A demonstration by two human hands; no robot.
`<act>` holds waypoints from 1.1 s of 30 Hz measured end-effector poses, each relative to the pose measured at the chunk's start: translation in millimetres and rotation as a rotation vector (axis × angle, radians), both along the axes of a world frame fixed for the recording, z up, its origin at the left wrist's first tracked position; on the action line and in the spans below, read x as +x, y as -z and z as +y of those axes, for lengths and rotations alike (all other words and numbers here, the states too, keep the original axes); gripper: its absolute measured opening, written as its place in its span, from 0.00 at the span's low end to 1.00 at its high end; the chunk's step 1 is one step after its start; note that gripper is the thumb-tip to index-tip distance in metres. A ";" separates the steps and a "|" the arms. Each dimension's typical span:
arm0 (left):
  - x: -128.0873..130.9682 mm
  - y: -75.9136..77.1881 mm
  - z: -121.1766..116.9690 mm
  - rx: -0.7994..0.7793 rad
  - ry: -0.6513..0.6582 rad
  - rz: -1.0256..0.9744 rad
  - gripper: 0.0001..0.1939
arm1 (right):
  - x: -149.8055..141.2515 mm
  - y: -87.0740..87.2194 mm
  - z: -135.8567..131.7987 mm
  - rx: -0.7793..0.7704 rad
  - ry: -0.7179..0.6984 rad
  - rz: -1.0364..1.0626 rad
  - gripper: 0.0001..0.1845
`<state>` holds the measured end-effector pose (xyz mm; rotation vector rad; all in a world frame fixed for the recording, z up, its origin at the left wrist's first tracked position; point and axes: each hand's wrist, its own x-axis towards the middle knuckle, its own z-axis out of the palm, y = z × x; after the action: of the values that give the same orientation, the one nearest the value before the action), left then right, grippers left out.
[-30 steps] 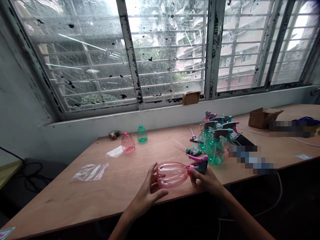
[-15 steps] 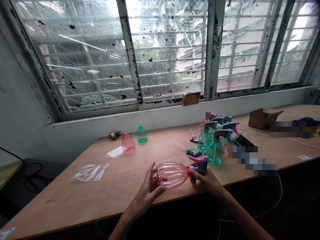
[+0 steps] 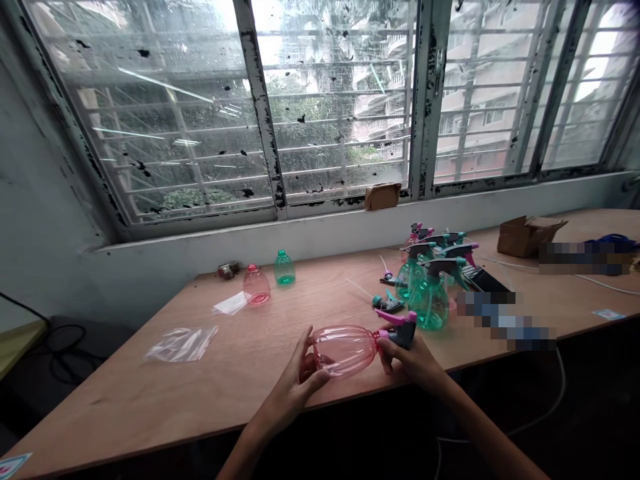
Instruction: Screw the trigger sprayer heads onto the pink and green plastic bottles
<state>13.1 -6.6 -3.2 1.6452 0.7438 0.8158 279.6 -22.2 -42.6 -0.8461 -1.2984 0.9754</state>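
A clear pink spray bottle (image 3: pixel 345 350) lies sideways in the air over the table's front edge, held between both hands. My left hand (image 3: pixel 300 380) grips its base, thumb in front and fingers behind. Around the pink and black spray head (image 3: pixel 400 330) at the bottle's right end, my right hand (image 3: pixel 407 360) is closed. Just beyond the right hand stand several green spray bottles (image 3: pixel 429 303) with black and green heads. A loose green and black spray head (image 3: pixel 387 304) with a thin tube lies behind the held bottle; another loose pink and black spray head (image 3: pixel 387 278) is farther back.
Toward the back left stand a headless pink bottle (image 3: pixel 257 287) and a headless green bottle (image 3: pixel 285 270). White paper (image 3: pixel 231 304) and a clear plastic bag (image 3: pixel 181 344) lie on the wooden table (image 3: pixel 150 407). An open cardboard box (image 3: pixel 527 238) sits at the far right, below the windows.
Almost nothing differs. The fingers of my left hand behind the bottle's base have shifted slightly; the bottle and my right hand stay in place.
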 end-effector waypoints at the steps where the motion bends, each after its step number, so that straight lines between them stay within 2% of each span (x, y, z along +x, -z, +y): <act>1: -0.1 -0.4 0.4 0.002 -0.003 0.020 0.44 | 0.1 0.1 0.2 0.003 0.000 0.000 0.19; 3: -0.5 0.2 1.5 -0.006 0.017 0.037 0.43 | 0.2 0.2 0.6 0.008 0.006 0.000 0.18; 7: -1.9 5.9 3.9 -0.010 0.076 0.008 0.51 | 0.1 -0.1 1.0 0.008 0.026 0.010 0.18; 11: -2.8 10.4 5.3 0.044 0.060 0.007 0.50 | -0.5 -1.0 0.8 0.006 0.007 0.014 0.18; 14: -2.6 8.1 5.3 0.015 0.038 -0.027 0.55 | -1.0 -1.6 0.5 0.004 -0.004 0.015 0.20; 19: -0.6 3.2 5.0 -0.032 0.017 -0.016 0.45 | -2.0 -2.5 -0.4 -0.030 -0.030 -0.002 0.22; 26: 0.0 6.7 2.4 0.062 0.008 -0.023 0.50 | -1.4 -2.5 -0.7 -0.020 -0.005 -0.011 0.20; 29: -1.0 7.0 2.9 0.008 0.023 -0.031 0.52 | -0.5 -0.5 0.2 -0.020 -0.002 -0.009 0.20; 33: -0.8 8.6 4.8 -0.069 0.014 -0.064 0.47 | 1.0 2.2 2.0 -0.014 -0.034 -0.024 0.19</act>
<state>12.3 -1.7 -11.9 1.5539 0.7076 0.8203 280.6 -20.2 -44.8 -0.8509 -1.3312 1.0043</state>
